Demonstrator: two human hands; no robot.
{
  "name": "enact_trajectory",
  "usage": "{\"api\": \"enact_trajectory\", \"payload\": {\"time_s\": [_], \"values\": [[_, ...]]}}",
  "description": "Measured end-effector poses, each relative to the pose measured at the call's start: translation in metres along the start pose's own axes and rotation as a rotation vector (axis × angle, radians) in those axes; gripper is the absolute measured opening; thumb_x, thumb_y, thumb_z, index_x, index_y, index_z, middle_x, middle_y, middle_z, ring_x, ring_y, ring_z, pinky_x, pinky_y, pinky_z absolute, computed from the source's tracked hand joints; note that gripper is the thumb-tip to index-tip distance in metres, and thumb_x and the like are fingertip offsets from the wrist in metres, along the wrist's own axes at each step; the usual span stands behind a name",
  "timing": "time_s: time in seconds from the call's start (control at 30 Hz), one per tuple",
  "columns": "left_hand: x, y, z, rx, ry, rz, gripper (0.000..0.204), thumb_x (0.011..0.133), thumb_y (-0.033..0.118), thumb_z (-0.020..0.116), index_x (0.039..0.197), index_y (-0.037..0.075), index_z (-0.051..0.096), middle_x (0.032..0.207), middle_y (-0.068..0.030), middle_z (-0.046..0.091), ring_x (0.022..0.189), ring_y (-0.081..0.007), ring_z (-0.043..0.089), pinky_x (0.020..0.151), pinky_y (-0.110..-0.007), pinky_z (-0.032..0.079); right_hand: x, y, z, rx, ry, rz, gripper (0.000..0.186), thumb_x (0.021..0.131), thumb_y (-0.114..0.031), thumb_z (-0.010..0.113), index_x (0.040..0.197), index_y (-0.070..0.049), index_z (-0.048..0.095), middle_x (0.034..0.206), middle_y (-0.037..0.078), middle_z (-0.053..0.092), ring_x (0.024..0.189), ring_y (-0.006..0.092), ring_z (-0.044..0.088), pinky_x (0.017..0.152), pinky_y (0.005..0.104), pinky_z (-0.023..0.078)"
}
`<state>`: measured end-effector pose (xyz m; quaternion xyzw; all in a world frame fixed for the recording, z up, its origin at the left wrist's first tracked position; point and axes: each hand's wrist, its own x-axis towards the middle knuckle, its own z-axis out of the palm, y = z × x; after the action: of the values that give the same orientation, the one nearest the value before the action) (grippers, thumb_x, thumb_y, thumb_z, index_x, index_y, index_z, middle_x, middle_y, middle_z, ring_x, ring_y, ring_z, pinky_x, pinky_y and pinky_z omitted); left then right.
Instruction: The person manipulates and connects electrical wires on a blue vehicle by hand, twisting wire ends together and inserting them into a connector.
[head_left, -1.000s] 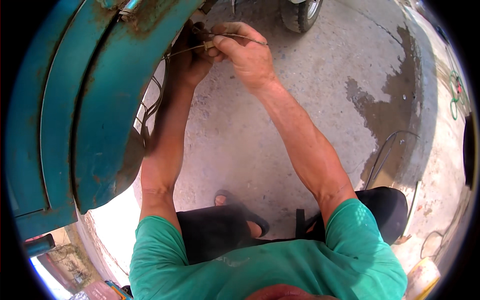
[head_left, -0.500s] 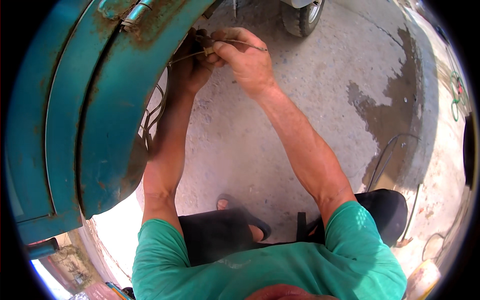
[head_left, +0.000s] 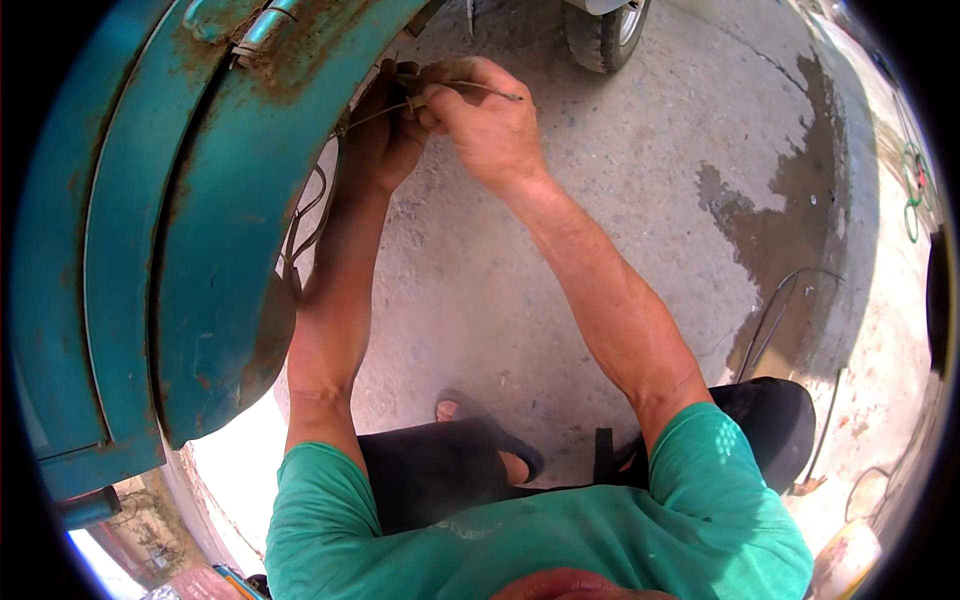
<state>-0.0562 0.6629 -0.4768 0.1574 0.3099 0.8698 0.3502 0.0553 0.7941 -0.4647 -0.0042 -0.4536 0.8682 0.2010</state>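
Beside the inner edge of a rusty teal metal panel [head_left: 230,200], my two hands meet at the upper middle. My right hand [head_left: 495,130] is closed, thumb and fingers pinching a small brass-coloured piece [head_left: 416,103] on a thin cable [head_left: 365,120]; a loose end runs over the knuckles. My left hand [head_left: 392,140], in shadow behind it, is closed around the same cable near that piece; its fingertips are partly hidden. Several more cables [head_left: 310,220] hang along the panel beside my left forearm.
A vehicle wheel [head_left: 600,40] stands at the top on the concrete floor [head_left: 480,300], which has a wet patch [head_left: 760,230] at right. A black hose [head_left: 785,290] and a green coiled line [head_left: 912,195] lie along the right side. My knees and sandalled foot are below.
The panel and both hands appear slightly lower in the picture than a second ago. My right fingers have shifted a little around the small piece; the grip is otherwise much the same.
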Motion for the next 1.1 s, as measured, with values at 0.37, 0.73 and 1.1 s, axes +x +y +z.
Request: {"api": "enact_trajectory", "payload": {"time_s": [0.37, 0.73, 1.1], "values": [[-0.002, 0.0, 0.002, 0.197, -0.033, 0.013, 0.027, 0.105, 0.022, 0.047, 0.108, -0.002, 0.06, 0.093, -0.0086, 0.064, 0.084, -0.0161, 0.06, 0.073, -0.029, 0.052, 0.006, 0.008, -0.003, -0.089, 0.0, -0.035, 0.017, 0.083, -0.005, 0.063, 0.096, 0.004, 0.071, 0.089, 0.011, 0.073, 0.078, 0.0174, 0.069, 0.072, 0.0278, 0.054], [0.001, -0.003, 0.008, 0.123, -0.126, -0.058, 0.025, 0.105, 0.022, 0.046, 0.112, 0.0, 0.056, 0.098, -0.0091, 0.065, 0.088, -0.0183, 0.064, 0.079, -0.032, 0.054, 0.007, -0.011, -0.021, 0.003, -0.089, 0.068, 0.021, 0.088, -0.006, 0.064, 0.105, 0.004, 0.069, 0.086, 0.008, 0.071, 0.071, 0.0123, 0.064, 0.065, 0.0255, 0.051], [0.011, -0.004, 0.017, -0.115, -0.103, 0.021, 0.019, 0.099, 0.01, 0.055, 0.115, 0.001, 0.061, 0.11, -0.013, 0.066, 0.097, -0.0204, 0.064, 0.074, -0.03, 0.053, -0.011, -0.011, -0.018, 0.011, -0.015, -0.077, 0.022, 0.089, -0.01, 0.064, 0.106, 0.004, 0.068, 0.091, 0.008, 0.073, 0.077, 0.0111, 0.066, 0.066, 0.0247, 0.051]]}}
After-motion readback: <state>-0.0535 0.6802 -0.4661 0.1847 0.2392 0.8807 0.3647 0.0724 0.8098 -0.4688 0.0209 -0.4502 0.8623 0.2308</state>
